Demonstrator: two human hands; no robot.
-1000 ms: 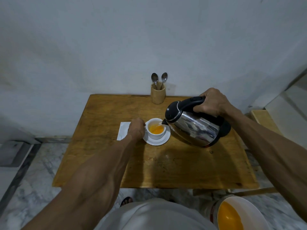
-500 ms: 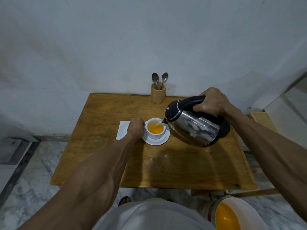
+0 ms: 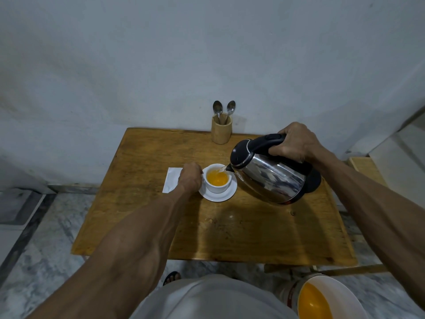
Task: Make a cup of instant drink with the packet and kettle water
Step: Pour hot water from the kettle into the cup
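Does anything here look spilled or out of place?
Nothing obviously spilled: the kettle pours into the cup, which sits on its saucer. One oddity: a bucket of orange liquid stands on the floor.

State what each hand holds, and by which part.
Right hand grips the tilted steel kettle by its black top handle. Left hand steadies the small white cup at its left side.

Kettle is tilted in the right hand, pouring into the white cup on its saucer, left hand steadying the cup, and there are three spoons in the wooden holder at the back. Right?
Not quite: the head view shows two spoons in the wooden holder, not three. The rest holds: the right hand tilts the kettle into the white cup on its saucer, and the left hand steadies it.
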